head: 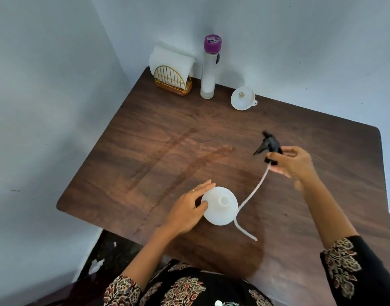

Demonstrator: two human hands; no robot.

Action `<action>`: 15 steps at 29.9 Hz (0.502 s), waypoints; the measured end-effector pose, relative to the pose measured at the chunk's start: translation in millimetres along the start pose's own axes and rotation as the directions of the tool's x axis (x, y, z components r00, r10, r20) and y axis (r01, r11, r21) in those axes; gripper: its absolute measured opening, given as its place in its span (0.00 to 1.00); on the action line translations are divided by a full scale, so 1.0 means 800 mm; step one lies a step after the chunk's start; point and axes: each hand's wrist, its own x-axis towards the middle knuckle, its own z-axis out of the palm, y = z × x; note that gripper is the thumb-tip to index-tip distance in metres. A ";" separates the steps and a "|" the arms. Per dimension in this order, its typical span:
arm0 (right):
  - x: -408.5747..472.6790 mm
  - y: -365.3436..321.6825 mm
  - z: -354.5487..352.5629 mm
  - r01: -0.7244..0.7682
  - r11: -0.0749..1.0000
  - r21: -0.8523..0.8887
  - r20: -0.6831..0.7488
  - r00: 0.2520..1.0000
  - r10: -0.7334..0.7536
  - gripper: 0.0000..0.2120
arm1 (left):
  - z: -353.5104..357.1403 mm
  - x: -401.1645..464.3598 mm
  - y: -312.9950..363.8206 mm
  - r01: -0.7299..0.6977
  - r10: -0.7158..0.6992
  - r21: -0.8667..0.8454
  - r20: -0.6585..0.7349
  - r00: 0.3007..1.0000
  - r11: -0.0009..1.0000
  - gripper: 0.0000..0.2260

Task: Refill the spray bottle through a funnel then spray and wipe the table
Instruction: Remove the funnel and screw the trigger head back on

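Our left hand [187, 209] is resting straight fingers against the open white plastic bottle [219, 205] near the brown wooden table's [145, 151] front edge; our right hand [293, 162] is pinching the black trigger sprayer head [269, 145], its white tube [251, 195] dangling.

My one view sat on the person's head, close above the tabletop [189, 133], facing forward and down toward its far corner.

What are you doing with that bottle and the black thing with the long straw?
The person has taken the black sprayer top off a white spray bottle. The right hand holds the top up, its long tube trailing down beside the bottle. The left hand steadies the open bottle on the brown table. A white funnel and a tall bottle with a purple cap wait at the back, so no refilling yet.
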 end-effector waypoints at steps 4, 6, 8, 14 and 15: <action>-0.048 -0.075 -0.031 0.293 0.948 0.128 -0.055 0.956 -0.288 0.19 | -0.015 -0.010 0.037 0.006 -0.012 -0.033 -0.199 0.980 0.999 0.12; -0.076 -0.110 -0.040 0.481 0.860 0.171 -0.099 0.876 -0.471 0.20 | -0.024 -0.018 0.062 0.036 -0.021 0.053 -0.268 0.963 0.998 0.08; -0.105 -0.135 -0.046 0.638 0.736 0.226 -0.108 0.767 -0.632 0.24 | -0.029 -0.027 0.084 0.046 -0.008 0.107 -0.326 0.945 0.993 0.15; -0.160 -0.150 -0.033 0.831 0.508 0.225 -0.125 0.542 -0.831 0.27 | -0.037 -0.046 0.133 -0.016 0.007 -0.463 -0.021 1.000 0.886 0.15; -0.163 -0.145 -0.030 0.854 0.476 0.211 -0.137 0.508 -0.850 0.25 | -0.035 -0.047 0.134 -0.018 0.007 -0.487 -0.023 1.000 0.873 0.13</action>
